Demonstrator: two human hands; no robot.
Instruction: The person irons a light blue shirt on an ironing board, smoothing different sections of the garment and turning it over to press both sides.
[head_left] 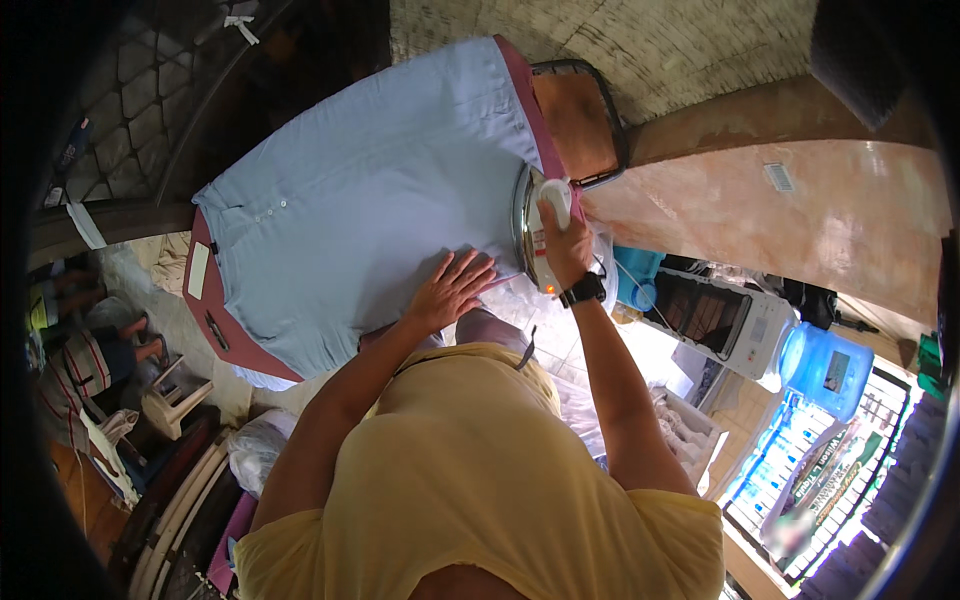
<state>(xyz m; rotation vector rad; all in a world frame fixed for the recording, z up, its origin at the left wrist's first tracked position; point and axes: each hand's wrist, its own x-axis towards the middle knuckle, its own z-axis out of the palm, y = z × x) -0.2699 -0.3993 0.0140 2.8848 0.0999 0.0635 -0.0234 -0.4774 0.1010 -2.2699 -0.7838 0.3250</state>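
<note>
A light blue shirt (370, 190) with small buttons is spread over a maroon ironing board (240, 345). My left hand (452, 292) lies on the shirt near its close edge, fingers spread. To the right, my right hand (566, 250) is wrapped round the white handle of a clothes iron (528, 225). The iron rests on the right end of the shirt, next to the board's edge, with a small orange light glowing at its heel. A dark watch (583, 290) is on my right wrist.
Beyond the board's right end stands a brown-seated chair (577, 120). The iron's pale cord (638, 285) trails right, toward a white appliance (757, 325) and a blue water jug (838, 372). A small beige stool (172, 400) stands at left, near a clear plastic bag (258, 455).
</note>
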